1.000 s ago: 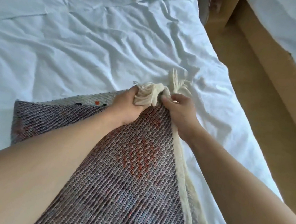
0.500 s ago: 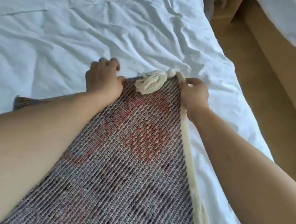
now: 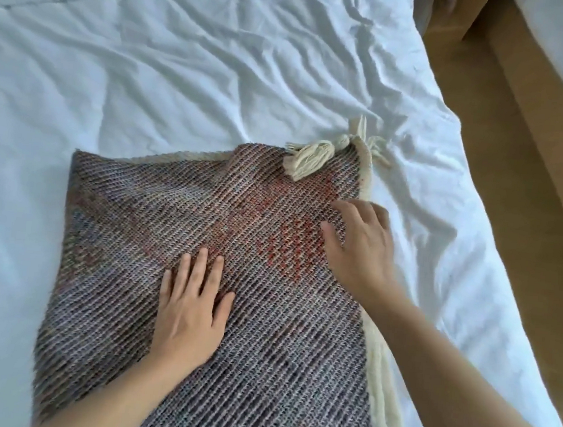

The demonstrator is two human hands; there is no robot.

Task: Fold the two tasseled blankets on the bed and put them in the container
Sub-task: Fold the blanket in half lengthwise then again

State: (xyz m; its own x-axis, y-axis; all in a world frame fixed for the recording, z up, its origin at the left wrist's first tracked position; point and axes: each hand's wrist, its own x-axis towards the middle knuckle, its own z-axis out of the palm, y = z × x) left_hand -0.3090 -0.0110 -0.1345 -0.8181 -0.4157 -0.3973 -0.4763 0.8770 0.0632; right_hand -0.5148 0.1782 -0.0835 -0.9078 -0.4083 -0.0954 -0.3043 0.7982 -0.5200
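A folded woven blanket (image 3: 127, 233), grey-purple with red patches, lies flat on the white bed (image 3: 218, 69). Cream tassels (image 3: 307, 159) are bunched at its far right corner, and a cream fringe (image 3: 381, 378) runs down its right edge. My left hand (image 3: 190, 311) rests palm down on the middle of the blanket, fingers spread. My right hand (image 3: 359, 245) lies on the blanket near its right edge, below the tassels, fingers apart and holding nothing. Only one blanket is in view, and no container is visible.
The bed's right edge runs diagonally from top centre to bottom right. Beyond it is a tan floor (image 3: 486, 147) and a second bed with a wooden frame (image 3: 562, 144) at the upper right. Wrinkled white sheet fills the left and the far side.
Both hands let go of the tasseled corner they had carried forward. The blanket now lies folded flat, and both hands have drawn back to rest open on top of it.
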